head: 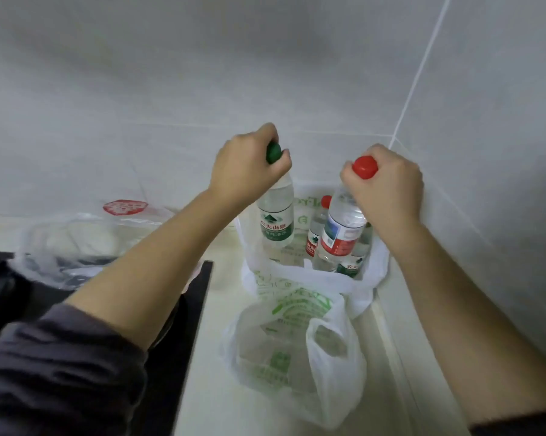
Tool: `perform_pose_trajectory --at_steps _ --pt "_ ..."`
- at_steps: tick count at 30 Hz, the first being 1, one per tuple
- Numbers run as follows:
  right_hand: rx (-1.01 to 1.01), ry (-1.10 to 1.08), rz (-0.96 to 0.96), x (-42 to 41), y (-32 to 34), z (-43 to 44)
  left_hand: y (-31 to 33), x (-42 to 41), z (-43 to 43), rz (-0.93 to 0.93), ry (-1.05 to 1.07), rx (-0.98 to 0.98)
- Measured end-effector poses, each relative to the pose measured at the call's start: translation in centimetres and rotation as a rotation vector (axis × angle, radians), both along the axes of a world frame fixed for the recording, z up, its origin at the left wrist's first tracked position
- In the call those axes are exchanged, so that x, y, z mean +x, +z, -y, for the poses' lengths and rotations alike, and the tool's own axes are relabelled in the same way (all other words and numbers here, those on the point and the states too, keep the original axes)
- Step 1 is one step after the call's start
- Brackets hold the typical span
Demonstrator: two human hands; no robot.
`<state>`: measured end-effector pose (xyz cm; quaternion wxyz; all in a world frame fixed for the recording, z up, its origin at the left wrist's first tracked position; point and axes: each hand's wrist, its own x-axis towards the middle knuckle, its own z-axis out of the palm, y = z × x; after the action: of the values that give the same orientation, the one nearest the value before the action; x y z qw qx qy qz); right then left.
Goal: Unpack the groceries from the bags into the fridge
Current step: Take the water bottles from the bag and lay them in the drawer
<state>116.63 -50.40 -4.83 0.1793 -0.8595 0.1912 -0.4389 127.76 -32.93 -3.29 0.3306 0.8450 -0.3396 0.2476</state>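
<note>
**Meanwhile, two water bottles gripped by the neck over an open bag**

Nearest the camera, a dark sleeve [61,372] covers the left arm. A slack white bag [297,350] with green print lies on the pale counter [221,404], beside a black hob [183,309]. Just beyond it, an open bag [375,275] stands in the tiled corner. Both hands are clenched above it. The left hand [246,171] grasps the neck of the green-capped bottle [276,221], clear with a green label. The right hand [388,187] grips the neck of the red-capped bottle [344,228], clear with a red-and-white label. Each bottle hangs roughly upright under its fist, its base within the bag's mouth. Between them a smaller red-capped one [317,228] stands inside, and a green label [348,269] shows lower down. Farther left, a clear bag [86,237] with a red print sits against the grey wall [202,73].
</note>
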Motion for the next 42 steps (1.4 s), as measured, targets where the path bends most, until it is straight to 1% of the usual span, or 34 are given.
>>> perform_pose_trajectory --at_steps 2,4,6,8,12,17,23,27,35,42 --pt "0.014 0.106 0.072 -0.3 2.9 -2.0 2.4 -2.1 -2.3 0.042 0.027 -0.108" --pt "0.019 0.225 0.117 -0.6 4.7 -4.2 4.3 -4.2 -4.7 0.075 0.078 -0.176" --pt "0.005 0.339 0.118 -0.9 5.6 -6.8 5.3 -6.4 -7.4 0.09 0.129 -0.199" --pt "0.012 0.46 0.068 -1.5 5.5 -9.6 5.5 -8.8 -10.1 0.097 0.18 -0.178" --pt "0.07 0.65 -0.012 -2.9 2.9 -14.6 2.7 -13.6 -15.6 0.038 0.3 -0.074" --pt "0.159 0.794 -0.155 -4.9 -3.3 -19.8 -4.1 -17.9 -21.5 -0.084 0.453 0.015" --pt "0.169 0.836 -0.352 -6.8 -11.0 -24.4 -11.5 -22.0 -25.9 -0.264 0.616 0.068" --pt "0.143 0.792 -0.407 -7.9 -14.1 -25.6 -14.1 -23.5 -27.3 -0.323 0.663 0.062" --pt "0.167 0.747 -0.427 -9.5 -16.8 -25.8 -16.8 -24.8 -27.9 -0.414 0.67 0.063" --pt "0.178 0.71 -0.424 -9.9 -17.4 -26.1 -17.8 -25.2 -28.0 -0.42 0.675 0.046"
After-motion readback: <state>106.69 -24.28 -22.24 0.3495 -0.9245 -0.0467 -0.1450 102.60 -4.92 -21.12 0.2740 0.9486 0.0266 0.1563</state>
